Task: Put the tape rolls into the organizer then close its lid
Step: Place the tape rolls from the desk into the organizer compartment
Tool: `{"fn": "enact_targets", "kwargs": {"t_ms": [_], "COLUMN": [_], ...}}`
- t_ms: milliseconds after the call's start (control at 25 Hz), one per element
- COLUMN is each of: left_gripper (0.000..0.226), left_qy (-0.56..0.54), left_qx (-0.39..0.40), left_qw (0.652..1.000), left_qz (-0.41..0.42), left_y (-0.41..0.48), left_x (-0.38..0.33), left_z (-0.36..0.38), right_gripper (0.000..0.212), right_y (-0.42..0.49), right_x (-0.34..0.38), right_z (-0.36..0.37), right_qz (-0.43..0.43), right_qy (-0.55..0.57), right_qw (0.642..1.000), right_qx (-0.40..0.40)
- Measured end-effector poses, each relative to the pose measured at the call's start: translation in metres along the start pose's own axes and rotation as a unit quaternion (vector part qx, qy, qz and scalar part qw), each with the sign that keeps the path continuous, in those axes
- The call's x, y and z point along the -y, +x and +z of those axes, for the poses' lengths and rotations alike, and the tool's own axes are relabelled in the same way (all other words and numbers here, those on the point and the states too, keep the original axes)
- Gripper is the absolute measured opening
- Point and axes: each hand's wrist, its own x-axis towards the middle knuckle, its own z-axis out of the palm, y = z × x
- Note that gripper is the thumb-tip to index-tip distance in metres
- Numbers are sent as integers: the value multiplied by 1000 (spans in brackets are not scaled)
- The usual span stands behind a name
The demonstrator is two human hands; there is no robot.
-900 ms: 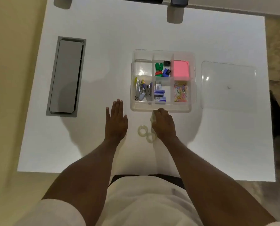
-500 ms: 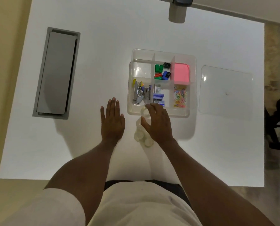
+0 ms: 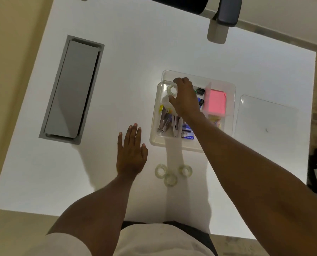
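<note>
A clear plastic organizer [image 3: 232, 100] with several compartments sits on the white table. My right hand [image 3: 185, 97] reaches over it and holds a clear tape roll [image 3: 172, 89] over the far left compartment. Three more clear tape rolls lie on the table in front of the organizer: one [image 3: 160, 171] on the left, one [image 3: 170, 180] nearest me, one [image 3: 185, 170] on the right. My left hand [image 3: 131, 152] rests flat on the table, fingers apart, left of those rolls. The clear lid [image 3: 266, 115] lies flat to the right of the organizer.
The organizer holds staplers [image 3: 163, 121], staple boxes [image 3: 187, 133], pink sticky notes [image 3: 216, 102], coloured paper clips [image 3: 216, 121] and small sharpeners [image 3: 200, 91]. A grey cable hatch [image 3: 72, 89] is set into the table at the left. A chair arm [image 3: 228, 11] stands beyond the far edge.
My right hand lifted one tape roll from the table and carried it forward over the organizer's far left compartment. The left hand stayed flat on the table.
</note>
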Motion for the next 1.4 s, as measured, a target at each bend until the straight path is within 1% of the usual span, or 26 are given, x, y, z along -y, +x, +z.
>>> {"fn": "enact_targets", "kwargs": {"t_ms": [120,280,400,600,720,800,960,1040,1120,1200,1320,1400], "left_gripper": [63,64,65,65,64,64,63,64,64,64,63,63], "left_qy": [-6,-4,4,13,14,17,16,22,22,12,3,3], "left_qx": [-7,-3,5,9,-1,-3,-12,-13,-13,-20,-30,-32], "left_qw": [1000,1000,1000,1000,1000,1000,1000,1000,1000,1000,1000,999], "left_qz": [2,-1,0,0,2,4,2,5,6,9,8,10], "left_y": [0,2,2,1,1,2,1,0,0,-1,-2,-2], "left_x": [2,3,4,3,3,4,2,2,3,3,3,2], "left_z": [5,11,13,13,12,10,8,8,8,7,6,7], "right_gripper": [39,33,29,20,9,7,10,7,13,28,57,73], "right_y": [26,40,36,18,-11,-36,-107,-147,-185,-218,-254,-268], "right_x": [0,-2,-4,-4,4,9,2,-9,-25,-43,-67,-80], "right_z": [12,32,39,32,32,34,45,52,57,61,64,65], "right_qz": [5,21,14,-39,-64,-69,-65,-58,-33,-1,17,26], "right_qy": [-77,-114,-106,-142,-115,-84,10,50,75,72,11,-27], "right_qw": [996,992,994,984,981,981,985,987,991,996,999,996], "right_qx": [39,44,3,-98,-144,-159,-162,-141,-102,-55,29,80]}}
